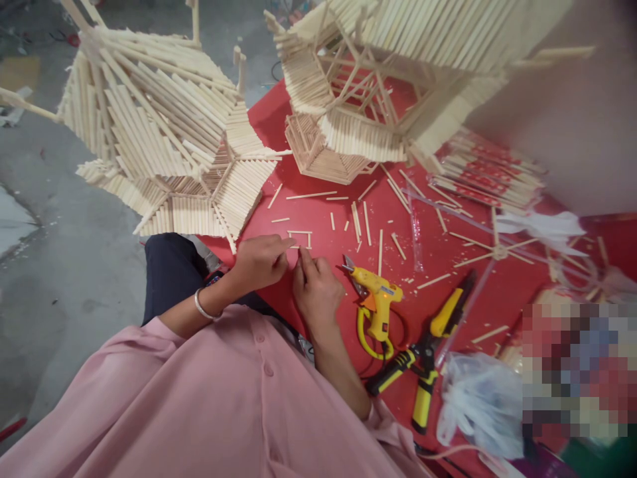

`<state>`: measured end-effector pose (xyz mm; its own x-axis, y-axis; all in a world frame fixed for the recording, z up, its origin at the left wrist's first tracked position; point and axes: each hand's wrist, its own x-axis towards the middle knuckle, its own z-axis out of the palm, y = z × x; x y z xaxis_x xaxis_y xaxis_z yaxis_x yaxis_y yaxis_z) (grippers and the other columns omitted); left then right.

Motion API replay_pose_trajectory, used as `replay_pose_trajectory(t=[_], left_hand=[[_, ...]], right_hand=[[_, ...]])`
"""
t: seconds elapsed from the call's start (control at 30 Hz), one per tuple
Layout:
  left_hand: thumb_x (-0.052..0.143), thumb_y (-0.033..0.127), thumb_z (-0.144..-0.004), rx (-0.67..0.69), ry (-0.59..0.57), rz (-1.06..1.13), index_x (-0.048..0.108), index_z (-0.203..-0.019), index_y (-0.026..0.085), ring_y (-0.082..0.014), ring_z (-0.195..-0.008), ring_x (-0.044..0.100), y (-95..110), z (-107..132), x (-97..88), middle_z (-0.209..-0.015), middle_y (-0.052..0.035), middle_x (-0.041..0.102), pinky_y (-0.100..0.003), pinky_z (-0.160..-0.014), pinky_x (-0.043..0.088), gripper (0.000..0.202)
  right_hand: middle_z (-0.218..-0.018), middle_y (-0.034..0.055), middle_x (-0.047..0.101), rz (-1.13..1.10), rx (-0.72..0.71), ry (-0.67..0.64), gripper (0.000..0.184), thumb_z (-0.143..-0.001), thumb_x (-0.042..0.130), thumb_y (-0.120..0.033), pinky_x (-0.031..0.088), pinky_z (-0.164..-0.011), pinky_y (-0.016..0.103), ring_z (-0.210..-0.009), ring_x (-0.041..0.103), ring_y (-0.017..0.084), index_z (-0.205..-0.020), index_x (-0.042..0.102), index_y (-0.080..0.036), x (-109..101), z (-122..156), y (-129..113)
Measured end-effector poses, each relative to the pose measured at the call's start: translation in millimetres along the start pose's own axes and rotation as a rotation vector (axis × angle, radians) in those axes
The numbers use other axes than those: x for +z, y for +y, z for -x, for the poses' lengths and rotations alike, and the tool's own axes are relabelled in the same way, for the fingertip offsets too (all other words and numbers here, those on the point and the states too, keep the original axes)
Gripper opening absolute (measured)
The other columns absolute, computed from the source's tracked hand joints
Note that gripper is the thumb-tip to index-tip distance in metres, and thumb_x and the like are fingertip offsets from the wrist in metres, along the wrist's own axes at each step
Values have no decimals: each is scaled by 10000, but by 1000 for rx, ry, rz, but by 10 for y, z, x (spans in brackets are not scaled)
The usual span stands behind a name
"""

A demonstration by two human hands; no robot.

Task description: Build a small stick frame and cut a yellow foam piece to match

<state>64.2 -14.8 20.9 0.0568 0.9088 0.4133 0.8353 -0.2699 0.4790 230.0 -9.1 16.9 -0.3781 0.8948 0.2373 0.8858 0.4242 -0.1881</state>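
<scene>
A crumpled plastic bag [480, 405] is set at near right, contents indistinct. The right hand [319, 289] is held with fingertips close together; at the left hand [263, 263], the index finger is extended. Whether anything is gripped cannot be told. The small stick frame [299, 232] is laid at the fingertips, long axis left to right. Farther off, red-printed packets [492, 169] are filled with sticks [465, 185].

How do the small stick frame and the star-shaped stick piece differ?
The small frame is four-sided; the star-shaped piece has sticks spreading from a hub. The small frame is smaller than the star-shaped piece. The frame is at the left hand and right hand; the star lies apart. Both are pale sticks.
</scene>
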Motion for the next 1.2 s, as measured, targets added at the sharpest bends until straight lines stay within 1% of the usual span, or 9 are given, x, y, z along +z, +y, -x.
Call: replay_pose_trajectory(t=[0.17,0.3,0.47,0.67,0.83,0.97,1.2], left_hand=[[507,138,-838,1,-21,-73,706,-1094,177,-154,-654,611,14,12,22,-750,-28,683,-266,-615,438,327],[498,137,-838,-18,-32,-47,710,-1066,182,-151,-673,617,1,14,26,-760,-32,685,-260,-634,449,314],[506,135,-830,-19,-26,-17,716,-1020,187,-144,-655,606,0,-4,11,-739,-26,675,-258,-618,439,288],[511,118,-810,-5,-1,2,722,-986,186,-138,-633,592,6,-12,8,-713,-15,661,-257,-606,432,282],[512,122,-813,-10,-4,7,718,-984,191,-137,-627,587,5,-15,5,-714,-15,657,-256,-603,432,276],[517,119,-813,-3,7,15,717,-980,187,-138,-637,591,2,-12,3,-720,-15,658,-254,-603,431,270],[505,133,-836,-21,-19,18,714,-990,195,-135,-631,577,-5,-2,6,-719,-16,646,-255,-608,426,267]], right_hand=[[-767,16,580,-5,6,8,342,-980,504,-270,217,-564,286,-600,404,101,-1255,707,-250,-6,1,-7],[-765,17,572,-2,5,0,349,-979,494,-262,211,-562,289,-598,402,100,-1255,707,-255,-11,0,-7],[-768,15,565,-19,14,-13,347,-982,487,-264,208,-564,291,-597,395,97,-1250,706,-252,-13,-7,-7],[-746,6,562,-6,1,24,338,-980,497,-261,192,-556,297,-579,377,96,-1242,710,-251,-14,-10,-4],[-751,11,557,-12,9,-2,338,-976,493,-257,198,-557,292,-585,385,96,-1233,713,-250,-18,-13,-11],[-759,15,565,-7,9,3,347,-981,493,-263,197,-557,286,-592,406,100,-1254,707,-250,-17,-9,-16],[-764,21,557,-18,19,-22,352,-980,482,-261,210,-558,283,-598,406,100,-1249,711,-256,-23,-15,-11]])
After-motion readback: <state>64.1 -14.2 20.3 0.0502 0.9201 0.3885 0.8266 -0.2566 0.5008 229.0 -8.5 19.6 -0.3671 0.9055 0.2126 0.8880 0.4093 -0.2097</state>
